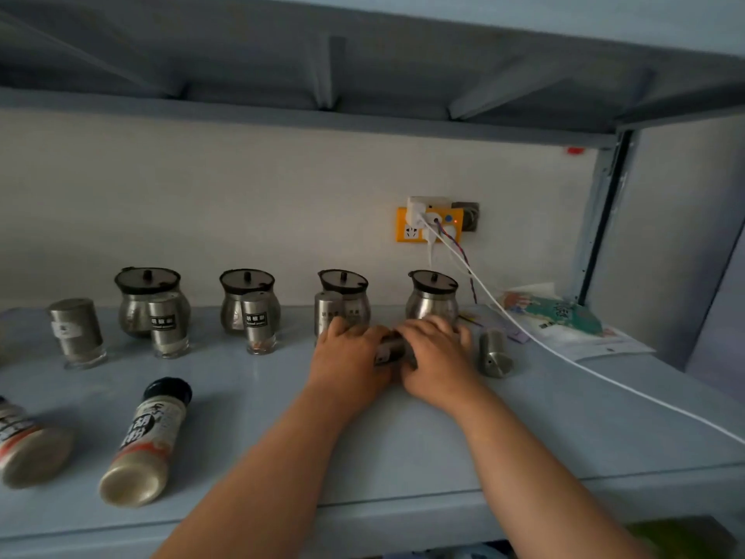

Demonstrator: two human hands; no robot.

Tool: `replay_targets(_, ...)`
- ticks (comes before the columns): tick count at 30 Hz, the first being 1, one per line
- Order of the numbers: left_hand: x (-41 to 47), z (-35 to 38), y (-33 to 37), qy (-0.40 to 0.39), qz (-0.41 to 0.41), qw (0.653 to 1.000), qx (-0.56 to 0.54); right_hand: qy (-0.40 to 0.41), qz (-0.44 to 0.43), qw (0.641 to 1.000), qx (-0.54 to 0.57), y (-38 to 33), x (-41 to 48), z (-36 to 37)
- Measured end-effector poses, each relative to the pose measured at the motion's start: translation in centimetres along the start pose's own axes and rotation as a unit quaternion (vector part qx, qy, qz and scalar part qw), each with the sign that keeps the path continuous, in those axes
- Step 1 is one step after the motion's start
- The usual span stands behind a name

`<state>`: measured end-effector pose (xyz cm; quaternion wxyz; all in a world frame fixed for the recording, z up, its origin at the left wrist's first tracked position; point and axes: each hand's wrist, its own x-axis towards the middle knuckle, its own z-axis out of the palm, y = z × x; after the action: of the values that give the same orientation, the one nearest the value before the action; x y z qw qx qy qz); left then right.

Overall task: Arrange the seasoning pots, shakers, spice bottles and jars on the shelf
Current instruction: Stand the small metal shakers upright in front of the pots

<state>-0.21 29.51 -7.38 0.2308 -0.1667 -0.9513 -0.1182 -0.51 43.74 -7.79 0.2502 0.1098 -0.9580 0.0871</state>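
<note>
While both forearms reach in over the front edge of the shelf (443, 449), a spice bottle (147, 441) lies on its side at the near left. A second bottle (28, 445) lies the same way beside it, half out of view. Neither is sorted yet, judging by how they lie.

Further in, at the middle of the shelf, the left hand (348, 357) and right hand (437, 355) close from either side on a steel shaker (390, 349). Their fingers curl over it and it looks tipped sideways between the palms. The two-handed hold probably serves to right it and steer it into the gap ahead. Just right of the hands a fallen shaker (494, 353) lies on its side, likely next in turn.

Beyond, the upright shakers (167, 324) stand in a row, the three from the second on each in front of a pot. So the pattern seems to be one shaker per pot. The seasoning pots (248, 294) line the back against the wall, lids on. The rightmost pot (433, 294) has no shaker before it, which would explain where the hands work.

Farthest back, a wall socket (429, 223) feeds a white cable (564, 353) that trails over a printed packet (564, 316) at the right.
</note>
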Motion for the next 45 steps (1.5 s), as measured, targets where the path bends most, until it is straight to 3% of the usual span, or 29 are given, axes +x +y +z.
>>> replay_targets(7, 0.0, 0.3, -0.6, 0.039, 0.004, 0.999, -0.022, 0.025, -0.017, 0.999, -0.019, 0.0, -0.2, 0.3)
replay_targets(15, -0.1, -0.2, -0.3, 0.21, 0.005, 0.958, -0.196, 0.071, -0.024, 0.996, 0.056, -0.2, -0.3, 0.3)
replay_targets(22, -0.5, -1.3, 0.3, 0.195, 0.023, 0.91, -0.366, 0.099, -0.039, 0.961, 0.256, -0.5, -0.6, -0.5)
replay_targets(26, -0.8, -1.6, 0.5, 0.195, 0.041, 0.887, -0.416, 0.094, 0.0, 0.932, 0.35, -0.8, -0.9, -1.1)
replay_targets(30, -0.9, -1.9, 0.7, 0.182, 0.008, 0.853, -0.489, 0.095, 0.043, 0.86, 0.499, -1.4, -0.8, -2.1)
replay_targets(34, -0.5, -1.7, 0.8, 0.166, -0.017, 0.822, -0.544, 0.114, 0.073, 0.801, 0.583, -1.7, -0.8, -3.1)
replay_targets(36, -0.4, -1.5, 0.9, 0.153, -0.012, 0.823, -0.546, 0.124, 0.087, 0.783, 0.604, -1.7, -0.8, -3.2)
replay_targets(39, -0.4, -1.4, 1.1, 0.142, -0.006, 0.838, -0.527, 0.131, 0.098, 0.774, 0.611, -1.6, -0.8, -3.1)
replay_targets(45, 0.0, -0.9, 1.1, 0.128, -0.035, 0.828, -0.545, 0.125, 0.086, 0.793, 0.591, -1.4, -0.4, -2.5)
